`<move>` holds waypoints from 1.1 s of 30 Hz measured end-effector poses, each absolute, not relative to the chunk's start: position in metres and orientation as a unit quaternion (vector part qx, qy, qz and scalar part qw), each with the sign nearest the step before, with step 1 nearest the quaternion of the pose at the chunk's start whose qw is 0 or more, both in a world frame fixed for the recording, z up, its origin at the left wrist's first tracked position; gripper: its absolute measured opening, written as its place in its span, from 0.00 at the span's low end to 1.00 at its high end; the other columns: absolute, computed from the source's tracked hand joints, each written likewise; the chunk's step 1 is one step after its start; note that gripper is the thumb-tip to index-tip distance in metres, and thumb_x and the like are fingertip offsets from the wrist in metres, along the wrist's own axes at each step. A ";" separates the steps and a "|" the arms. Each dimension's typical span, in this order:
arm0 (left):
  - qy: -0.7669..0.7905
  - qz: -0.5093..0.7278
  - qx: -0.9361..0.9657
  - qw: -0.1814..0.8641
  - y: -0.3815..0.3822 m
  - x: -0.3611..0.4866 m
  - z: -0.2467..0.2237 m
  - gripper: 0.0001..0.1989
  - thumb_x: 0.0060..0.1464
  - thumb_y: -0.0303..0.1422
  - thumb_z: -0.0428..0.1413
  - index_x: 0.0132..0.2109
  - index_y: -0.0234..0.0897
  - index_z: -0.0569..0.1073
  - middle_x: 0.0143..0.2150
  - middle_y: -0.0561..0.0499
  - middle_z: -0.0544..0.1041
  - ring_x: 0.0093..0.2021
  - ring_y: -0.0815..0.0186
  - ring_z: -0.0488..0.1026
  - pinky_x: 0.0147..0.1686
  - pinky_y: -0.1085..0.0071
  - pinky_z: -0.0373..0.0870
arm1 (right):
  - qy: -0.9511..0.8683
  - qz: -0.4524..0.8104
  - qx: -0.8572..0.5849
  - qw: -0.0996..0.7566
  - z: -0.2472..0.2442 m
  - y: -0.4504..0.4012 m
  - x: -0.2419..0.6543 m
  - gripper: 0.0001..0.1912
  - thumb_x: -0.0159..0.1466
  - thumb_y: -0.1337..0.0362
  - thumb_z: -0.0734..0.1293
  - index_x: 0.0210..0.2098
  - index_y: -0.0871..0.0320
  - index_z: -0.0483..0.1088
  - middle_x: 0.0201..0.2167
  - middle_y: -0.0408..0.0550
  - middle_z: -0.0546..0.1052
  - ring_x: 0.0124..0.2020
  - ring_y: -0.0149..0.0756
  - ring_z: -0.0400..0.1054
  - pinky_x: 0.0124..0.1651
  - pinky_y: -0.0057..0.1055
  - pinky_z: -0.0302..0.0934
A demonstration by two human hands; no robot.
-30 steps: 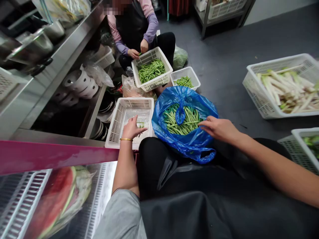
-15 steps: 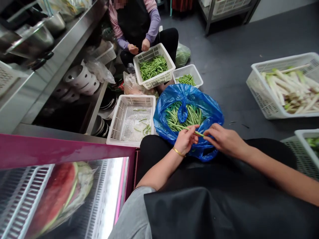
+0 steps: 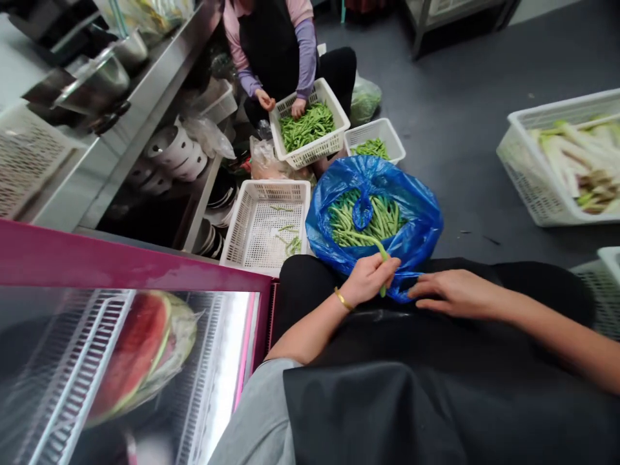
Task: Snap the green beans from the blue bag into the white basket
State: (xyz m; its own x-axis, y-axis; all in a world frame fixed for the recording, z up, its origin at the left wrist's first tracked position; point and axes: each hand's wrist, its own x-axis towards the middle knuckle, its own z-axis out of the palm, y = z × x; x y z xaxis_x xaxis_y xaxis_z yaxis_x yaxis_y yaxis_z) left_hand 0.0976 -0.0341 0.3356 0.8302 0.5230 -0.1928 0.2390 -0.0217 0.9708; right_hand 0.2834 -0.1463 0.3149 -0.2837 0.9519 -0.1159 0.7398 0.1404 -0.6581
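In my left hand (image 3: 371, 279), closed in front of the bag, is one long green bean (image 3: 381, 248); its upper end curves out over the bag and its lower end pokes out below my fingers. A blue plastic bag (image 3: 421, 216) sits by my knees, its mouth spread around many green beans (image 3: 346, 219). At the bag's near right edge, my right hand (image 3: 450, 292) has its fingertips and thumb on the blue plastic, seemingly pinching it.
A white basket (image 3: 232, 226) with a few bean pieces stands left of the bag. Across from me a person (image 3: 271, 51) handles beans in another basket (image 3: 343, 123); a smaller basket (image 3: 400, 152) sits beside it. Right is a basket (image 3: 523, 174) of white-green stalks. A glass-topped case (image 3: 145, 258) is left.
My hands have moved apart: the bean stays in my left hand, now tilted up, while my right hand has let go of it and dropped to the bag's edge. The view has shifted slightly.
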 end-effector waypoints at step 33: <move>0.316 0.074 0.358 0.875 -0.036 0.094 0.305 0.17 0.44 0.43 0.61 0.29 0.34 0.66 0.18 0.58 0.62 0.16 0.75 0.59 0.16 0.78 0.55 | -0.252 0.571 -0.560 0.544 0.317 -0.081 0.256 0.21 0.49 0.48 0.74 0.27 0.60 0.69 0.14 0.37 0.61 0.14 0.22 0.51 0.16 0.23 0.47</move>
